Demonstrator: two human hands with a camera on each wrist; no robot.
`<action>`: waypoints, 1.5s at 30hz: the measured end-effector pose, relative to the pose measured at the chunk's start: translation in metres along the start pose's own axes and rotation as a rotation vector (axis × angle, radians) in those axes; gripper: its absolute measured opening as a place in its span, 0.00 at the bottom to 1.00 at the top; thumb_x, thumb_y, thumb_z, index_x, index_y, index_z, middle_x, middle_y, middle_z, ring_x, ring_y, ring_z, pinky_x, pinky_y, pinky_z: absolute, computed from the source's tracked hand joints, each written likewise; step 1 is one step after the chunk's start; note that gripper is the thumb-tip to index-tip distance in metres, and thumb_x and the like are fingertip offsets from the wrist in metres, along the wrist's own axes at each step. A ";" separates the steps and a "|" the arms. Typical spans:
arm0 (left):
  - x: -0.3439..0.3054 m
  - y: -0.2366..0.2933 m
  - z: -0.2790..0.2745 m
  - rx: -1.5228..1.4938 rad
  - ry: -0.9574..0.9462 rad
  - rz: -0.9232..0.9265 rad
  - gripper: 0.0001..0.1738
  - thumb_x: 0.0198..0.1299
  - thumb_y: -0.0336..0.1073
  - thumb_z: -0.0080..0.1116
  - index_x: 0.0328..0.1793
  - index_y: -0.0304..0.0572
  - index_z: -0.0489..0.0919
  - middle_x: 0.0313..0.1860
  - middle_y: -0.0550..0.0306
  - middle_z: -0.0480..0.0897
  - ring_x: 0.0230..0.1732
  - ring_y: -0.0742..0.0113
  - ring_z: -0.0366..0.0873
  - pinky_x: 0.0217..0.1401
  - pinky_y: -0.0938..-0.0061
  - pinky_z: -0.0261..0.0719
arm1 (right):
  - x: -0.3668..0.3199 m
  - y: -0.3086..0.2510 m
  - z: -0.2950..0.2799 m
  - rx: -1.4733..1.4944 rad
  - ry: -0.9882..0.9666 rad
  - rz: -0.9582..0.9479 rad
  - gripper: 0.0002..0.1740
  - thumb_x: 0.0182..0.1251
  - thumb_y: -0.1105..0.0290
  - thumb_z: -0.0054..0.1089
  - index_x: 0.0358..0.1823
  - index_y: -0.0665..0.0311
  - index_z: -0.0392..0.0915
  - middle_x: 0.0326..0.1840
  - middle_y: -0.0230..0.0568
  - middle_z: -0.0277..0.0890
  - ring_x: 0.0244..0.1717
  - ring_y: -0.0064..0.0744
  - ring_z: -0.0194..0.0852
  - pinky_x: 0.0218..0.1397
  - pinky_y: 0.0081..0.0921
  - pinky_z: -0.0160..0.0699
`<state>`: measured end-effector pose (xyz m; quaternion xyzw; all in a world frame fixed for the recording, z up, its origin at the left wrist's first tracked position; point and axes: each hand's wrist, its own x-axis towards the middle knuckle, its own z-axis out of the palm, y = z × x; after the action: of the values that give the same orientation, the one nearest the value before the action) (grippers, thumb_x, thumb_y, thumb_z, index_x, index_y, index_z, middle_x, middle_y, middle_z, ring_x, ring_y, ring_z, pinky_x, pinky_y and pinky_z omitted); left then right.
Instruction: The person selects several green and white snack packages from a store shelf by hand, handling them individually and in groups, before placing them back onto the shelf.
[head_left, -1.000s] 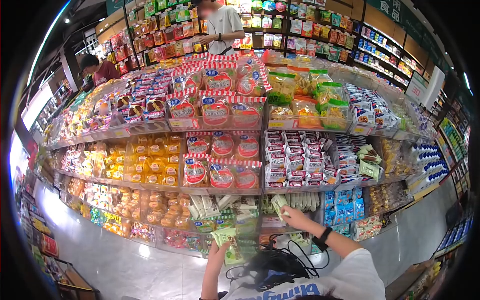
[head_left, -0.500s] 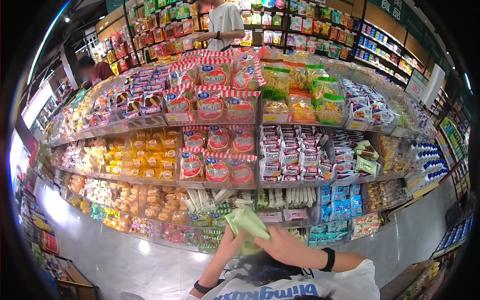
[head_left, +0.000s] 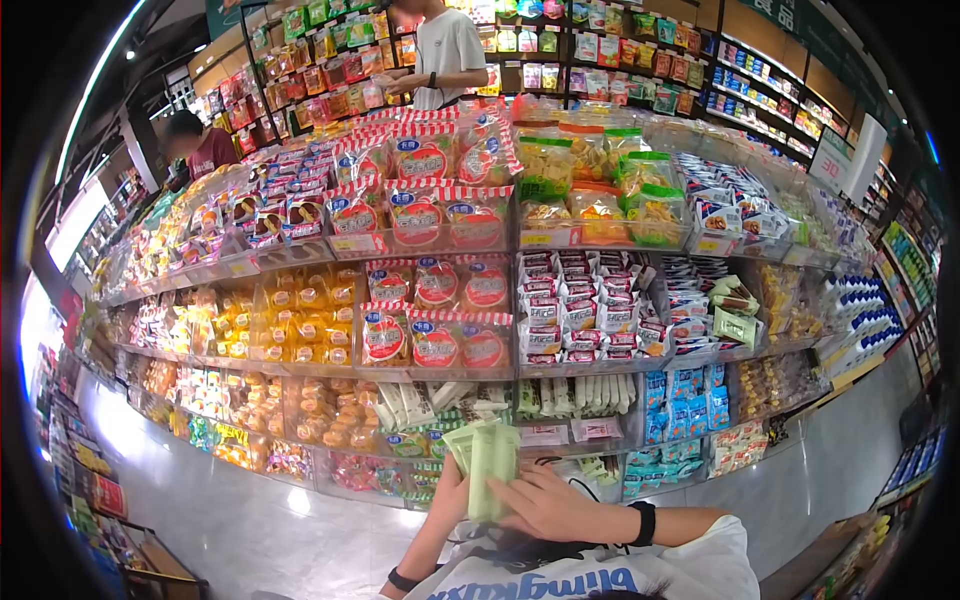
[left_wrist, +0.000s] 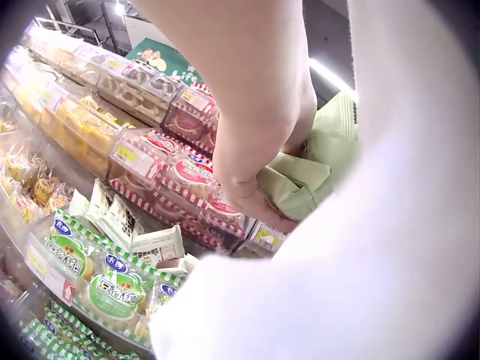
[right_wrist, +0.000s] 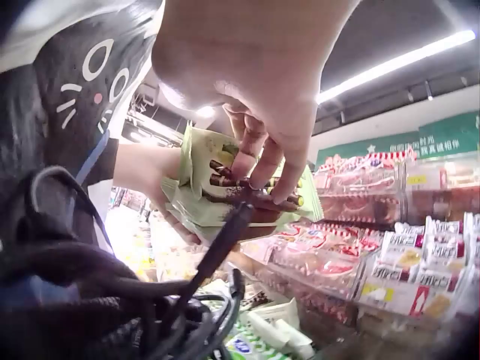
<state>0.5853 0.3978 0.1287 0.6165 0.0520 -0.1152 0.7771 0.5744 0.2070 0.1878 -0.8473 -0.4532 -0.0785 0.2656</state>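
In front of my body, light green snack packets (head_left: 490, 468) overlap one another, held between my two hands. My left hand (head_left: 452, 492) grips them from the left side; in the left wrist view its fingers curl round the crinkled green wrappers (left_wrist: 296, 184). From the right, my right hand (head_left: 555, 505) holds the front packet. The right wrist view shows the curled fingers of my right hand (right_wrist: 266, 127) against the packet's printed face (right_wrist: 201, 161), which pictures brown, chocolate-like sticks.
A tiered display of clear bins (head_left: 440, 375) curves round ahead, filled with wrapped snacks. White packets (head_left: 405, 402) lie in the lower bin just beyond my hands. Black cables (right_wrist: 112, 277) hang at my front. Another person (head_left: 445, 60) stands behind the display.
My right hand has brought a green packet from the lower right bin over to the packets in my left hand. Both hands now meet there, and the packets stand more upright.
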 end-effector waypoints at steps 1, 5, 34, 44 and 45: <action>0.000 0.000 0.000 -0.018 -0.014 0.009 0.26 0.65 0.31 0.48 0.67 0.36 0.56 0.59 0.49 0.71 0.57 0.63 0.73 0.55 0.73 0.75 | -0.001 0.003 0.003 0.034 -0.024 0.031 0.28 0.62 0.66 0.57 0.64 0.65 0.65 0.39 0.43 0.68 0.41 0.42 0.67 0.53 0.37 0.66; -0.001 0.001 0.002 -0.086 -0.088 0.052 0.26 0.68 0.41 0.44 0.68 0.37 0.56 0.59 0.48 0.71 0.56 0.62 0.74 0.55 0.72 0.76 | 0.003 0.016 0.008 0.073 0.065 0.052 0.30 0.59 0.62 0.61 0.63 0.59 0.67 0.46 0.47 0.66 0.46 0.45 0.66 0.54 0.37 0.65; 0.009 0.003 0.009 -0.155 -0.201 -0.114 0.38 0.66 0.40 0.49 0.75 0.38 0.43 0.70 0.49 0.58 0.68 0.61 0.59 0.68 0.66 0.60 | 0.024 0.039 -0.004 1.035 0.190 0.480 0.65 0.56 0.67 0.67 0.71 0.66 0.13 0.73 0.54 0.42 0.72 0.39 0.45 0.72 0.30 0.46; 0.008 -0.010 0.014 -0.069 -0.190 -0.069 0.40 0.65 0.36 0.49 0.75 0.39 0.39 0.70 0.48 0.57 0.68 0.60 0.60 0.65 0.69 0.64 | 0.026 0.041 -0.007 1.380 0.027 0.695 0.57 0.62 0.71 0.61 0.74 0.60 0.19 0.72 0.42 0.44 0.67 0.31 0.51 0.63 0.24 0.60; 0.009 -0.012 0.016 -0.106 -0.154 -0.085 0.40 0.65 0.37 0.49 0.75 0.39 0.38 0.70 0.48 0.57 0.67 0.60 0.60 0.65 0.69 0.64 | 0.026 0.041 -0.006 1.357 0.012 0.720 0.57 0.62 0.70 0.61 0.74 0.60 0.18 0.72 0.43 0.43 0.67 0.31 0.51 0.63 0.25 0.60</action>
<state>0.5900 0.3787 0.1194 0.5612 0.0242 -0.1925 0.8046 0.6229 0.2044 0.1866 -0.5934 -0.0968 0.3038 0.7391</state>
